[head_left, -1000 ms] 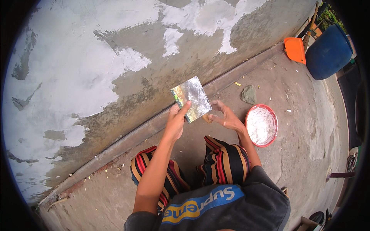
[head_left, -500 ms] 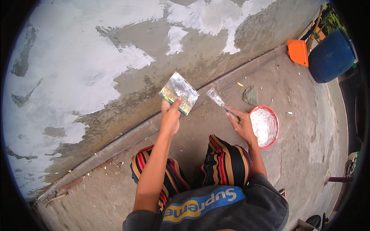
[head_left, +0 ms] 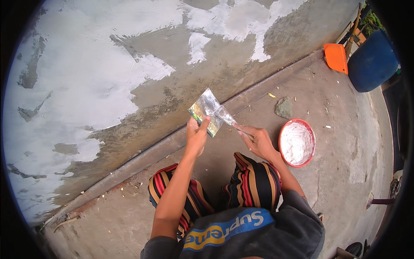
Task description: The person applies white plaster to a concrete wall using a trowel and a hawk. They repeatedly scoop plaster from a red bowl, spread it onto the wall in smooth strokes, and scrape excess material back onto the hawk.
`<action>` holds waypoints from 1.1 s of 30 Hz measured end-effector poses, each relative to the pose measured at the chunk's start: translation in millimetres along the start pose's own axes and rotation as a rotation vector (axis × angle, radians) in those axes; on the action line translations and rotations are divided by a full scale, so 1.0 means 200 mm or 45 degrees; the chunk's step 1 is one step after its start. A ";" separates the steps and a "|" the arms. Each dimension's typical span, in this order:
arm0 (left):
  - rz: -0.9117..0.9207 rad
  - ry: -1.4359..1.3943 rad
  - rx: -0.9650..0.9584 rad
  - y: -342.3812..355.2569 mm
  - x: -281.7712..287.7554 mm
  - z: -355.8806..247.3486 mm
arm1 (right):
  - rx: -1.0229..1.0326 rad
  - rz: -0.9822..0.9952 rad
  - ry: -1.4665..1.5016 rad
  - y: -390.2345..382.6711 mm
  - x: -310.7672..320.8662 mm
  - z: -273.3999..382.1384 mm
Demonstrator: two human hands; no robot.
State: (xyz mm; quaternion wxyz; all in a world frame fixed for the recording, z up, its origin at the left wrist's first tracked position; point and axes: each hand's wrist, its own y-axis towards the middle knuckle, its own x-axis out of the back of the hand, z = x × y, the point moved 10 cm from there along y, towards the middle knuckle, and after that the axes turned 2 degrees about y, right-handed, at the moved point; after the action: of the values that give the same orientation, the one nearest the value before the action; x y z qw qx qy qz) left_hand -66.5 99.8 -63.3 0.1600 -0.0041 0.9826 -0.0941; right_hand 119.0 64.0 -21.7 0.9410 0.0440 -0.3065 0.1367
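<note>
With my left hand [head_left: 198,137] I grip a wide, flat putty blade [head_left: 208,106] by its lower edge, thumb on top. Its metal face carries smears of white paste. My right hand [head_left: 257,141] is closed round the handle of a narrow putty knife [head_left: 225,115], whose tip meets the right side of the wide blade. Right of my right forearm stands a red bowl [head_left: 312,143] of white putty [head_left: 297,141]. Ahead and to the left rises a grey wall [head_left: 151,101], partly coated with white putty [head_left: 86,64].
A stone [head_left: 283,107] lies on the concrete floor [head_left: 340,129] beyond the bowl. At the far right, an orange dustpan [head_left: 335,58] leans near a blue barrel [head_left: 373,61]. A low concrete ledge [head_left: 142,160] runs along the wall's foot. Small crumbs are scattered about.
My right hand has moved left, bringing the narrow putty knife onto the wide blade. My left hand has shifted slightly right and nearer to me, with the wide blade turned a little.
</note>
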 end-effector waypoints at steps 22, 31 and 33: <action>0.062 0.193 0.016 0.00 -0.08 0.10 | 0.089 -0.186 0.067 0.05 0.10 0.08; 0.119 0.198 0.065 -0.01 -0.14 0.15 | 0.051 -0.160 0.070 0.08 0.07 0.05; 0.047 -0.003 -0.007 0.05 -0.08 0.05 | 0.071 -0.094 -0.010 0.02 0.01 -0.05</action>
State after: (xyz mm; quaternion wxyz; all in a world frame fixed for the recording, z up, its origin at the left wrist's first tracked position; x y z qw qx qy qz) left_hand -48.1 108.9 -70.5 0.1630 0.0136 0.9825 -0.0886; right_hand 125.2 71.0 -28.5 0.9426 0.0821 -0.3044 0.1102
